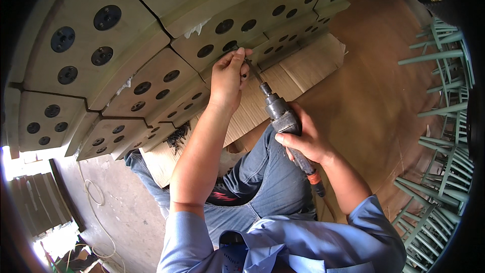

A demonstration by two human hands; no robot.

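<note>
In my right hand is a dark power screwdriver, its grip wrapped by my fingers and an orange-red ring near its rear end. The long thin bit slants up and left from it. My left hand is pinched around the bit's far end, beside a black round plate set in a pale panel. Whatever small piece sits between those fingers is hidden. Several panels are stacked in stepped rows, each bearing groups of black round plates with small holes.
Below the panels lies corrugated cardboard with a heap of dark screw-like pieces. Brown sheeting covers the floor to the right. Several green slatted frames with legs line the right side. A pale hose trails along the left floor.
</note>
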